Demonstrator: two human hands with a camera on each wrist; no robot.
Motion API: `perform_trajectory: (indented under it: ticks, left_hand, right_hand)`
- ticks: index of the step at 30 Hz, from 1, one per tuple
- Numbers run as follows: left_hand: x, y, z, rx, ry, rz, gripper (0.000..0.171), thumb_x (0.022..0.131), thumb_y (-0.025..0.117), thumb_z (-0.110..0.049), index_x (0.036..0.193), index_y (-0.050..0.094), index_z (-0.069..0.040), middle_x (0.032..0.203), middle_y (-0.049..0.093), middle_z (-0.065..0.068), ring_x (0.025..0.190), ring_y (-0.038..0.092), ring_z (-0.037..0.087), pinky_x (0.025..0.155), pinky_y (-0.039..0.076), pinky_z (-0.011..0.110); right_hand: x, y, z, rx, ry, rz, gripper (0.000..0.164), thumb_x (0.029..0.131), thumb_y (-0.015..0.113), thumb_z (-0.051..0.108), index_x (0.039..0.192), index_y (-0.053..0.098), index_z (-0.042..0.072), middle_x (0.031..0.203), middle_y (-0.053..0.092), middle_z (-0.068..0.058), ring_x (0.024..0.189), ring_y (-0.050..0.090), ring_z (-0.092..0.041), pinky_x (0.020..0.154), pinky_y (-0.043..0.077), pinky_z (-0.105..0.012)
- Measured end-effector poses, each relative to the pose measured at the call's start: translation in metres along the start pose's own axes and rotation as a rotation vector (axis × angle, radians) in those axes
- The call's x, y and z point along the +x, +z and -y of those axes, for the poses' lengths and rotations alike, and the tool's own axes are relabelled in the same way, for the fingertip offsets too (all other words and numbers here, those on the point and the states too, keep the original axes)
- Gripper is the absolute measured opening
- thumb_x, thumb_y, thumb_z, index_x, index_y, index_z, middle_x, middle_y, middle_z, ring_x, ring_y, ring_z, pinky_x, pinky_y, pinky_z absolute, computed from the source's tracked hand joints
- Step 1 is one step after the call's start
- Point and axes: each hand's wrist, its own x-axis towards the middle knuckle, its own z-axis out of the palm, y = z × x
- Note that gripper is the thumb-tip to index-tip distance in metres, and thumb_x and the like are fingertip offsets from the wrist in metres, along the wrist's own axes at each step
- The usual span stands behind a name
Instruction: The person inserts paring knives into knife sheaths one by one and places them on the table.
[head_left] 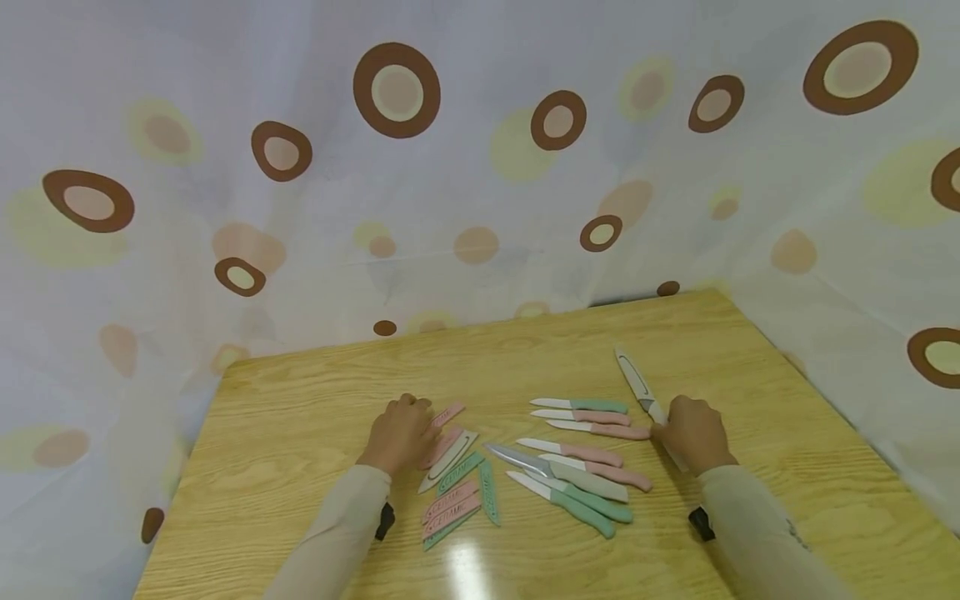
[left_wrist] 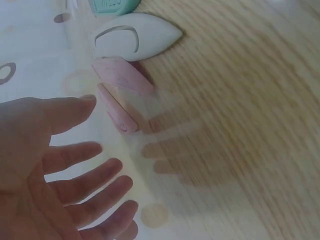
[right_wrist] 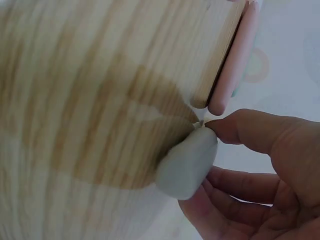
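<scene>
My right hand (head_left: 693, 433) pinches the pale handle (right_wrist: 187, 162) of a knife between thumb and fingers. A white sheath (head_left: 633, 375) covers its blade, which points away toward the back of the table. My left hand (head_left: 401, 435) hovers over the left group of sheaths, fingers apart and slightly bent, holding nothing. Closest to its fingertips are two pink sheaths (left_wrist: 117, 110), with a white sheath (left_wrist: 137, 37) beside them. Several bare knives with green, pink and pale handles lie between the hands; one pink handle (right_wrist: 235, 60) is right by my right thumb.
Nearer to me on the wooden table (head_left: 315, 400) lie several green and pink sheaths marked CERAMIC, including an upright green sheath (head_left: 489, 493). A large-bladed knife (head_left: 517, 458) overlaps its neighbours. A patterned cloth (head_left: 465, 192) hangs behind the table and along the right side.
</scene>
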Motion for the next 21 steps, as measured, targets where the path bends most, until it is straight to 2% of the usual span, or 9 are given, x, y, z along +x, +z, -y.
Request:
perform_trajectory:
  ticks: [5,8,12,15,18,21]
  left_hand:
    - [0.005,0.003,-0.002,-0.02,-0.012,0.024,0.048,0.088,0.064,-0.028,0.123,0.052,0.003,0.109,0.056,0.019,0.092,0.056,0.033,0.067,0.053,0.041]
    - [0.006,0.006,-0.002,-0.019,-0.008,0.021,0.045,0.087,0.065,-0.027,0.12,0.054,0.001,0.105,0.057,0.017,0.089,0.056,0.031,0.064,0.052,0.038]
    - [0.008,0.004,-0.005,-0.007,0.005,-0.02,0.037,0.085,0.065,-0.023,0.112,0.058,0.001,0.099,0.058,0.015,0.084,0.057,0.03,0.062,0.052,0.038]
    - [0.009,0.001,-0.007,-0.001,0.005,-0.047,0.033,0.083,0.065,-0.019,0.108,0.06,0.002,0.098,0.058,0.015,0.084,0.056,0.03,0.064,0.052,0.038]
    - [0.012,0.001,-0.009,0.0,-0.001,-0.025,0.028,0.084,0.064,-0.017,0.103,0.061,0.002,0.092,0.057,0.013,0.081,0.056,0.027,0.062,0.052,0.035]
    - [0.015,0.005,-0.009,-0.015,-0.016,0.014,0.02,0.085,0.063,-0.014,0.095,0.061,0.003,0.084,0.054,0.011,0.074,0.055,0.024,0.059,0.052,0.032]
  right_hand:
    - [-0.001,-0.002,0.002,-0.009,-0.022,-0.004,0.028,0.081,0.06,0.012,0.06,0.043,0.006,0.052,0.042,-0.003,0.045,0.04,-0.016,0.04,0.036,-0.027]
    - [-0.003,-0.003,0.003,-0.018,-0.024,0.0,0.028,0.087,0.056,0.014,0.062,0.046,0.003,0.054,0.046,-0.006,0.046,0.043,-0.018,0.041,0.039,-0.03]
    - [-0.008,-0.008,0.008,-0.05,-0.042,-0.035,0.03,0.091,0.053,0.017,0.084,0.058,-0.012,0.076,0.06,-0.024,0.06,0.057,-0.032,0.05,0.05,-0.041]
    - [-0.017,-0.01,0.016,-0.101,-0.106,-0.121,0.033,0.089,0.058,0.019,0.101,0.062,-0.012,0.092,0.061,-0.028,0.07,0.059,-0.038,0.053,0.052,-0.045]
    - [-0.03,-0.009,0.024,-0.142,-0.207,-0.199,0.03,0.086,0.063,0.019,0.099,0.065,-0.009,0.083,0.062,-0.023,0.057,0.057,-0.029,0.042,0.049,-0.036]
    - [-0.043,-0.006,0.031,-0.165,-0.287,-0.243,0.026,0.083,0.066,0.018,0.093,0.067,-0.006,0.077,0.062,-0.017,0.047,0.047,-0.017,0.034,0.039,-0.027]
